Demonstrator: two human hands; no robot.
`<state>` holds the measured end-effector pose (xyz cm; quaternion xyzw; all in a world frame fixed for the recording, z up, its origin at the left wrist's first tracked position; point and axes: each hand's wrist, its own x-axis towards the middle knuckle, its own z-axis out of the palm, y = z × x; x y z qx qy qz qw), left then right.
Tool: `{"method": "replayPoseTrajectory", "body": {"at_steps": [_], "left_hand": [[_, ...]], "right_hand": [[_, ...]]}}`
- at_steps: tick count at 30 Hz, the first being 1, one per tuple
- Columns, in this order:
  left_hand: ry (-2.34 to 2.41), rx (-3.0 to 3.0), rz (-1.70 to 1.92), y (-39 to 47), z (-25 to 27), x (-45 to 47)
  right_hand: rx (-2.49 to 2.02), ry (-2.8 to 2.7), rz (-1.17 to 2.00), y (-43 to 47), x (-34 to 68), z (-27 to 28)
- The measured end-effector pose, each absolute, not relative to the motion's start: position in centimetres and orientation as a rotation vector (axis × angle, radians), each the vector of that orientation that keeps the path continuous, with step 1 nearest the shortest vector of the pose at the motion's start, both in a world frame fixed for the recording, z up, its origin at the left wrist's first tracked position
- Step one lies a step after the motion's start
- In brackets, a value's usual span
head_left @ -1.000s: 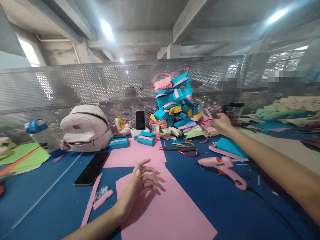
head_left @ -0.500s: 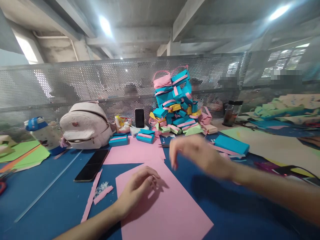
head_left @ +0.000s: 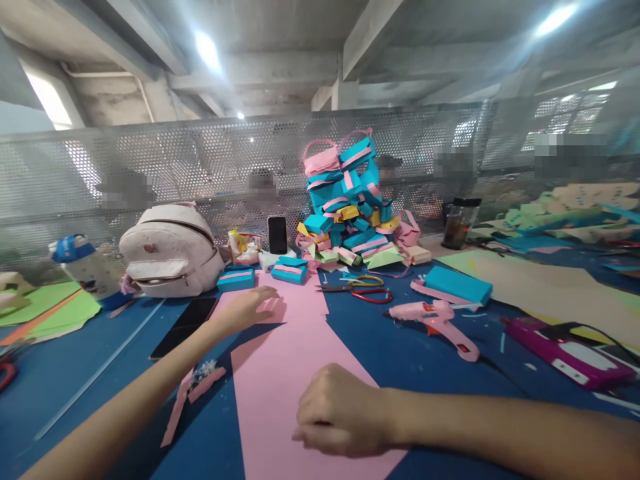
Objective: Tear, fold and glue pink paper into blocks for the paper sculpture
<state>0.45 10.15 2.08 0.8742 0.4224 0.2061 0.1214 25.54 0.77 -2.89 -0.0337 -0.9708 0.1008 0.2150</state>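
Note:
My left hand [head_left: 254, 308] reaches over the farther pink paper sheet [head_left: 300, 303], close to a small blue box [head_left: 289, 269] with a pink strip; its fingers are stretched out and hold nothing. My right hand [head_left: 337, 412] rests on the nearer pink paper sheet [head_left: 273, 413] with its fingers curled into a fist, and no object shows in it. Right of the paper, a pink hot glue gun [head_left: 440, 323] lies on the blue table. Scissors [head_left: 367, 288] with red and yellow handles lie behind it. Another blue box [head_left: 236, 279] sits left of the first.
A pile of blue, pink and yellow paper boxes [head_left: 350, 200] rises at the back. On the left are a backpack [head_left: 173, 253], a dark phone [head_left: 185, 327], a bottle [head_left: 93, 273] and pink scraps [head_left: 207, 383]. A purple device [head_left: 570, 353] with a black cable lies right.
My left hand has moved forward, away from me, to the farther pink sheet. My right hand has come down and nearer onto the paper and closed, uncovering the glue gun and scissors.

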Motion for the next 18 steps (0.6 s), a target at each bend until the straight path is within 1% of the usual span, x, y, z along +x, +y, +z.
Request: {"method": "replayPoseTrajectory", "body": {"at_steps": [2,5,9,14,18], "left_hand": [[1.227,2.627,0.475,11.2,1.6,-0.1],[1.207,2.727,0.324,11.7,0.6,0.0],[1.213,2.834,0.220,11.8,-0.5,0.4],[1.272,2.929,0.192,11.9,-0.5,0.5],[1.281,2.991,0.160,11.4,-0.2,1.1]], "right_hand": [[-0.074,-2.694,0.319,0.9,25.7,-2.9],[-0.073,-2.688,0.254,0.8,25.8,-2.8],[-0.059,-2.670,0.230,0.5,25.8,-2.3],[-0.032,-2.675,0.363,0.2,26.0,-1.7],[-0.182,-2.748,0.555,-0.2,26.5,-1.3]]}}
